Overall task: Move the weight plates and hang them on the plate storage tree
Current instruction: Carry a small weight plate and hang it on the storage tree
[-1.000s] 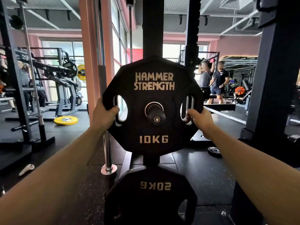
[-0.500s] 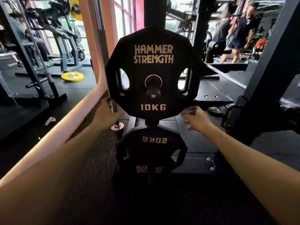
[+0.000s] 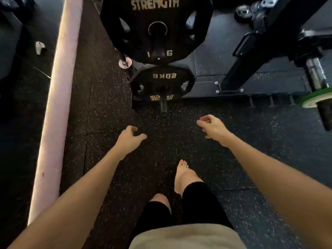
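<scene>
A black 10 kg Hammer Strength plate (image 3: 136, 33) hangs on an upper peg of the plate storage tree, at the top of the view. Below it a black 20 kg plate (image 3: 143, 81) hangs on a lower peg (image 3: 163, 105) whose bare end sticks out toward me. My left hand (image 3: 130, 139) hovers over the speckled floor, fingers loosely curled, holding nothing. My right hand (image 3: 213, 129) hovers beside it, also loosely curled and empty. Both hands are well short of the plates.
A pink pillar (image 3: 57, 105) runs down the left side. A black rack base (image 3: 260, 56) stands at right, with a green-edged plate on a bar (image 3: 314, 97) and small plates (image 3: 246, 11) at top right. A white object (image 3: 39, 47) lies at left. My bare foot (image 3: 185, 177) stands below.
Both hands let go of the 10 kg plate, which stays on its peg, and dropped back toward me. The view tilted down to the floor and my legs.
</scene>
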{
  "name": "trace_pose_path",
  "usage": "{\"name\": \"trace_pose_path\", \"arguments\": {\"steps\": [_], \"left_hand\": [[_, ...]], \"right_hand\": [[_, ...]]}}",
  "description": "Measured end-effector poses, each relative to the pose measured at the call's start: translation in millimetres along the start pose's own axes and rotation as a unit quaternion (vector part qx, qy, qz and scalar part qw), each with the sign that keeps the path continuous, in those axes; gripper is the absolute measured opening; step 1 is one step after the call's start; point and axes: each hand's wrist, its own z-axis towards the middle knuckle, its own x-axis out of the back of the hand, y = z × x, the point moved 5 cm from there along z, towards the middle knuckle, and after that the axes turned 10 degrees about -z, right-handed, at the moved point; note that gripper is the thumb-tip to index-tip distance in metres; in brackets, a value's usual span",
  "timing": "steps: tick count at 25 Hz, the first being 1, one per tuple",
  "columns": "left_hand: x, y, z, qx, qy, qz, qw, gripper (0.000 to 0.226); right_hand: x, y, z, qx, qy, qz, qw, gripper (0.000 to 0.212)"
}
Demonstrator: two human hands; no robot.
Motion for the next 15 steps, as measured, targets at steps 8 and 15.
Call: {"name": "trace_pose_path", "arguments": {"steps": [8, 15], "left_hand": [[-26.6, -108.8, -117.2, 0.140, -0.118, 0.076, 0.980, 0.031], [4.5, -103.5, -100.2, 0.081, -0.141, 0.154, 0.975, 0.031]], "right_hand": [[-53.0, 111.8, -116.2, -0.173, -0.117, 0.032, 0.977, 0.014], [-31.0, 124.1, -127.9, -0.194, -0.084, 0.031, 0.977, 0.018]]}}
